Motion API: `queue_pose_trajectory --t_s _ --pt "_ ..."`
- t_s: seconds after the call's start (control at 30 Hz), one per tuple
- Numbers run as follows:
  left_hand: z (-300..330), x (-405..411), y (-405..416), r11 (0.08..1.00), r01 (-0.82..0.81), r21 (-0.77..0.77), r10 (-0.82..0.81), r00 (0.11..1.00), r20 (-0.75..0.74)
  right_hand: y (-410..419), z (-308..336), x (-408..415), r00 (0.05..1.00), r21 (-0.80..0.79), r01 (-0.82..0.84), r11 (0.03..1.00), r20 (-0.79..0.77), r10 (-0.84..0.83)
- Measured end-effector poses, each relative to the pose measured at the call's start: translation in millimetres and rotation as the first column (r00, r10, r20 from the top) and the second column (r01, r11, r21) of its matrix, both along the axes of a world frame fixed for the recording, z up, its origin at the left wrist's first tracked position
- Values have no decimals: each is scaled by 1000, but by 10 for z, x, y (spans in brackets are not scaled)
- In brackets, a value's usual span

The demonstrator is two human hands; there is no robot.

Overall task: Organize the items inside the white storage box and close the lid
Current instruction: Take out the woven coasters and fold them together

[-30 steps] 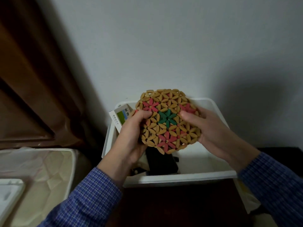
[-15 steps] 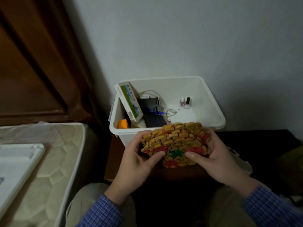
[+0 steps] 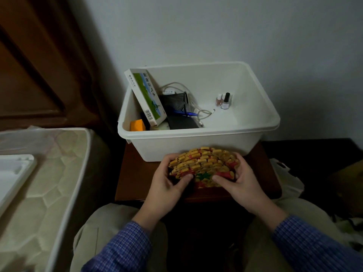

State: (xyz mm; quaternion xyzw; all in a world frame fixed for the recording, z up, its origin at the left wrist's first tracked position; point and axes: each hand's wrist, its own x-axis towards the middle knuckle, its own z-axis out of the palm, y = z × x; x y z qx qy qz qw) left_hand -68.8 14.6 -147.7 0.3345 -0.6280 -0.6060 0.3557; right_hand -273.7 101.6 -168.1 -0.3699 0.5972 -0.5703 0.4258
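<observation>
The white storage box (image 3: 196, 148) stands lidless on a small dark wooden counter (image 3: 133, 179), its far side close to the pale wall (image 3: 216, 26). Inside the box, toward its left end, a white and green carton (image 3: 146, 96) leans tilted against the left wall, with an orange block (image 3: 137, 125) at the near left corner. Just right of the carton are a black mesh holder (image 3: 174, 102), a blue pen (image 3: 186, 113), a white cable (image 3: 204, 112) and a dark flat object (image 3: 182, 123). Two small nail polish bottles (image 3: 224, 101) stand upright together toward the box's far right, apart from the rest.

Just in front of the box's near wall, a wooden beaded mat (image 3: 204, 165) in yellow, red and green is held bent into a hump. The left hand (image 3: 167, 185) has its grip curled around the mat's left edge, and the right hand (image 3: 241, 183) pinches the right edge, thumbs pressing the near face.

Left of the box lies a quilted mattress (image 3: 49, 183) carrying a white lid (image 3: 13, 173).
</observation>
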Motion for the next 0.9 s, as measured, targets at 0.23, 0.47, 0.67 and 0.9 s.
queue_pose_trajectory --t_s 0.23,0.47,0.67,0.9 --pt "-153 -48 22 997 -7 80 16 994 -109 -44 -73 32 998 53 8 999 -67 -5" --pt "-167 -203 76 875 -92 476 286 891 -353 8 -114 23 999 51 3 999 -43 -1" --pt "-143 -258 45 808 -222 545 383 901 -202 21 -21 43 996 -30 -63 998 -61 61" --pt "-141 -303 -46 880 -208 428 304 938 -170 -34 -22 79 1000 -35 -14 999 10 14"
